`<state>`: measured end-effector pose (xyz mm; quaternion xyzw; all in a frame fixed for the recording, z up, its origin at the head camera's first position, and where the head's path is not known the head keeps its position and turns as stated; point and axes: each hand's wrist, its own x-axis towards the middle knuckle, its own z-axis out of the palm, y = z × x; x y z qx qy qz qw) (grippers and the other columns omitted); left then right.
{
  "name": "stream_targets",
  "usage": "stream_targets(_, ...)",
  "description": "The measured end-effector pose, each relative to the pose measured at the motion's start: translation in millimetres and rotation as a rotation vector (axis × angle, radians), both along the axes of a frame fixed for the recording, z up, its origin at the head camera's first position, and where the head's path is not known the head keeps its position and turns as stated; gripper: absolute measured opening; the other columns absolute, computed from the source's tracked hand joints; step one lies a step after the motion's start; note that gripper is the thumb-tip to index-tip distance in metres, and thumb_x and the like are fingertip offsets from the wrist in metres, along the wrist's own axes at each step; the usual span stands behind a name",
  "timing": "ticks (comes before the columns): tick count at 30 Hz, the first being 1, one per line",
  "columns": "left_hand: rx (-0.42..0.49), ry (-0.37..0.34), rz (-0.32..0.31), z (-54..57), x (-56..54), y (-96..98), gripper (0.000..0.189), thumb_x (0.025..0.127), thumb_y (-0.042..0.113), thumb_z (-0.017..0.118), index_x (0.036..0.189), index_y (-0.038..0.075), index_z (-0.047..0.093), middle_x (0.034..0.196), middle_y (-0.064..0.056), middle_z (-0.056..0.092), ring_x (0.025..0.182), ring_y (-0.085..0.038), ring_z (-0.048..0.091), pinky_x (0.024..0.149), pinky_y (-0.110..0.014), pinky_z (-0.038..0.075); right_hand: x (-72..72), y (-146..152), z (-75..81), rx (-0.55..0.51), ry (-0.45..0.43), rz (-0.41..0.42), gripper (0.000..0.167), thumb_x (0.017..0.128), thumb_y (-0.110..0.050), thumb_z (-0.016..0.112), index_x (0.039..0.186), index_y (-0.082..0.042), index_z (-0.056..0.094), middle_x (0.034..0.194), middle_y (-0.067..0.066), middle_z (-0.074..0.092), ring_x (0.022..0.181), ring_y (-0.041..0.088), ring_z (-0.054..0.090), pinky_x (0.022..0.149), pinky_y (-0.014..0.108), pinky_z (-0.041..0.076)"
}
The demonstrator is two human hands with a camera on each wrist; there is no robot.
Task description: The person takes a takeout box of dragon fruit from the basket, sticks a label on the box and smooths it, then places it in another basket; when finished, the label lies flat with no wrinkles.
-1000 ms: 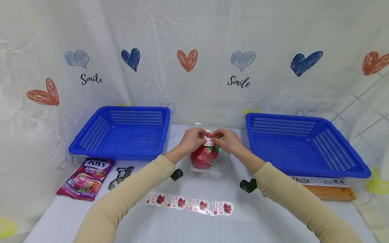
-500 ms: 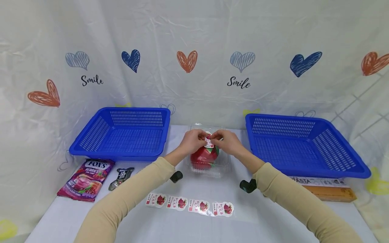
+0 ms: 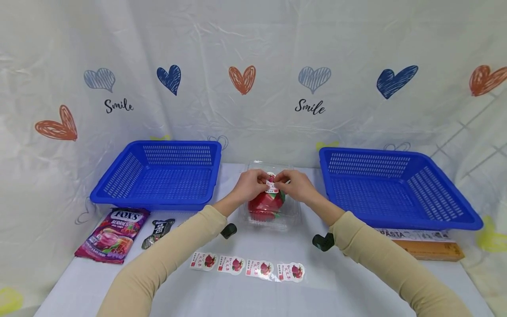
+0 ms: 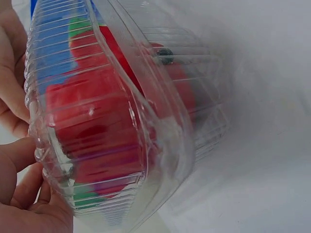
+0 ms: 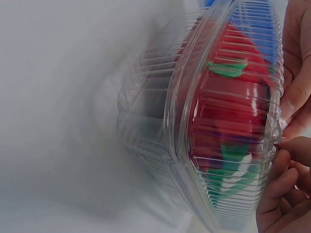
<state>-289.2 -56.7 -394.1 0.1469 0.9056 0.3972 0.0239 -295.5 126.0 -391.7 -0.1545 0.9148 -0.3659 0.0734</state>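
Observation:
My left hand (image 3: 250, 184) and right hand (image 3: 295, 184) meet over the lid of a clear plastic clamshell box (image 3: 291, 215). Between them, their thumbs and fingertips pinch the sides of a white sticker (image 3: 272, 187) with red print, lying at the lid's top. Inside the box, red fruit-like items (image 3: 264, 203) with green parts show through the plastic. From the side, the left wrist view has the ribbed clamshell box (image 4: 167, 145) standing on the white table, fingers at its top. The right wrist view likewise shows fingers (image 5: 294, 104) at the ribbed lid.
Blue baskets stand at left (image 3: 178, 187) and right (image 3: 368, 196). A candy bag (image 3: 112, 235) and a small black packet (image 3: 158, 231) lie left. A pasta box (image 3: 428, 248) lies right. A strip of fruit stickers (image 3: 259, 268) lies in front. Dark wrist devices (image 3: 323, 242) sit below the sleeves.
The sticker between my fingertips has shifted slightly down toward me on the lid. Both hands stay nearly in place, and the box has hardly moved.

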Motion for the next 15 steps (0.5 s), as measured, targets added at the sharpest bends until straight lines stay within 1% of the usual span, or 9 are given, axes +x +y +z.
stream_targets(8, -0.016, 0.026, -0.012, -1.0, -0.2, 0.5, 0.022, 0.088, 0.007, 0.071, 0.110, 0.003, 0.070, 0.092, -0.006, 0.067, 0.084, -0.016, 0.060, 0.075, -0.024, 0.051, 1.2, 0.1, 0.0, -0.001, 0.024, 0.013, 0.020, 0.093, -0.017, 0.067, 0.109, -0.005, 0.068, 0.095, 0.008, 0.068, 0.076, 0.018, 0.062, 0.065, 0.029, 0.053)
stream_targets(15, -0.023, 0.034, -0.022, -1.3, 0.0, -0.4, 0.022, 0.088, 0.006, 0.070, 0.110, 0.003, 0.069, 0.092, -0.006, 0.067, 0.084, -0.016, 0.060, 0.074, -0.025, 0.051, 1.9, -0.6, -0.1, 0.012, 0.059, 0.044, 0.020, 0.091, -0.017, 0.069, 0.107, -0.005, 0.068, 0.090, 0.007, 0.067, 0.075, 0.018, 0.062, 0.062, 0.028, 0.050)
